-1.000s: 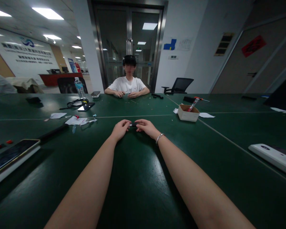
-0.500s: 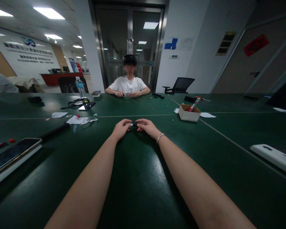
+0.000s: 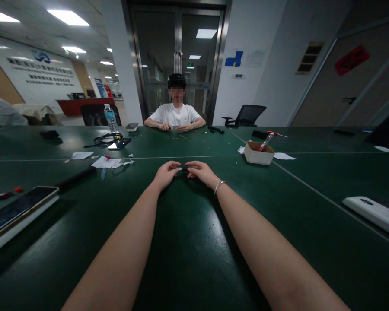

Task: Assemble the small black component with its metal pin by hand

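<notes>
Between my fingertips is a small black cylinder with a silver section [image 3: 183, 169], held level just over the green table [image 3: 188, 242]. My left hand [image 3: 166, 175] is closed on its silver left end. The black right end sits in the fingers of my right hand [image 3: 202, 171], which has a silver bracelet at the wrist. Fingers cover both ends of the piece, so its exact kind cannot be made out.
Left of my arms lie a phone [image 3: 22, 205] on a white block, and paper scraps [image 3: 105, 162]. A small box [image 3: 258, 156] holding tools stands right of my hands, a white power strip [image 3: 372, 210] nearer. Across the table sits a person [image 3: 175, 114].
Both hands keep their hold on the black and silver cylinder, almost unmoved. The whole view has shifted very slightly.
</notes>
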`<state>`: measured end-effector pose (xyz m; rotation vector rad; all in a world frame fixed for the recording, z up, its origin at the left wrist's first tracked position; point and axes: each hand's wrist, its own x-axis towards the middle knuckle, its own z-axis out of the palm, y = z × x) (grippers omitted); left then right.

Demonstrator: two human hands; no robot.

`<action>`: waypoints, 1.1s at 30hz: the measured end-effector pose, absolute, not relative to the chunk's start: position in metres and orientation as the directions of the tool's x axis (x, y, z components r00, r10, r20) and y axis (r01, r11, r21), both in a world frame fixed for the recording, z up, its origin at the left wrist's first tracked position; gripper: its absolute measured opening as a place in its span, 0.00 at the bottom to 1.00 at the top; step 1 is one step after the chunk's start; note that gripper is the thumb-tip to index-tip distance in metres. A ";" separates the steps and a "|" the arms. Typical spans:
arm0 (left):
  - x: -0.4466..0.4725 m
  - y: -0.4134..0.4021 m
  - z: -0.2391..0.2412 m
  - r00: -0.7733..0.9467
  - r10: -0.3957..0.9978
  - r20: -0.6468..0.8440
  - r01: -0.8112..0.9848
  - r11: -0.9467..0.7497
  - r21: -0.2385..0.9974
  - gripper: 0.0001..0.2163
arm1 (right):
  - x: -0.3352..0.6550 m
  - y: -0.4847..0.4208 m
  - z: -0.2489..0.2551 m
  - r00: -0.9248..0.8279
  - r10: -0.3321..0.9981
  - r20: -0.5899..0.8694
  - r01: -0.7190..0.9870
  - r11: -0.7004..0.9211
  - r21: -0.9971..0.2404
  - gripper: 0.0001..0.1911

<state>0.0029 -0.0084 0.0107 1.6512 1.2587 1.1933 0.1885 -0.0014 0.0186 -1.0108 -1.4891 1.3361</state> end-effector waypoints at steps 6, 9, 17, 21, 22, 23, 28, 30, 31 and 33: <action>0.003 -0.007 0.008 0.073 0.970 0.230 0.328 -0.242 0.913 0.12 | 0.189 0.000 0.018 -0.294 0.952 0.082 0.011 0.089 -0.996 0.12; 0.002 -0.005 0.006 0.074 0.968 0.239 0.347 -0.250 0.904 0.12 | 0.188 0.000 0.018 -0.292 0.953 0.079 0.017 0.088 -0.996 0.12; 0.003 -0.005 0.006 0.093 0.972 0.216 0.339 -0.235 0.911 0.13 | 0.188 -0.004 0.022 -0.287 0.955 0.073 0.033 0.086 -0.996 0.11; 0.003 -0.006 0.006 0.113 0.969 0.218 0.369 -0.244 0.897 0.15 | 0.188 -0.004 0.022 -0.301 0.951 0.074 0.028 0.086 -0.996 0.11; 0.003 -0.006 0.006 0.113 0.969 0.219 0.371 -0.245 0.896 0.15 | 0.188 -0.004 0.022 -0.300 0.951 0.072 0.033 0.086 -0.996 0.11; 0.003 -0.006 0.006 0.110 0.969 0.221 0.369 -0.246 0.896 0.15 | 0.188 -0.004 0.022 -0.298 0.952 0.071 0.038 0.087 -0.996 0.11; 0.002 -0.005 0.006 0.080 0.972 0.221 0.351 -0.235 0.907 0.13 | 0.188 -0.004 0.021 -0.294 0.953 0.071 0.050 0.089 -0.995 0.12; 0.003 -0.006 0.008 0.072 0.975 0.212 0.354 -0.224 0.908 0.13 | 0.188 -0.004 0.021 -0.290 0.954 0.070 0.050 0.088 -0.995 0.12; 0.003 -0.007 0.008 0.076 0.975 0.207 0.353 -0.220 0.909 0.14 | 0.187 -0.004 0.021 -0.287 0.955 0.070 0.050 0.088 -0.995 0.12; 0.004 -0.007 0.009 0.098 0.975 0.198 0.354 -0.220 0.909 0.15 | 0.187 -0.003 0.021 -0.284 0.956 0.071 0.053 0.090 -0.995 0.11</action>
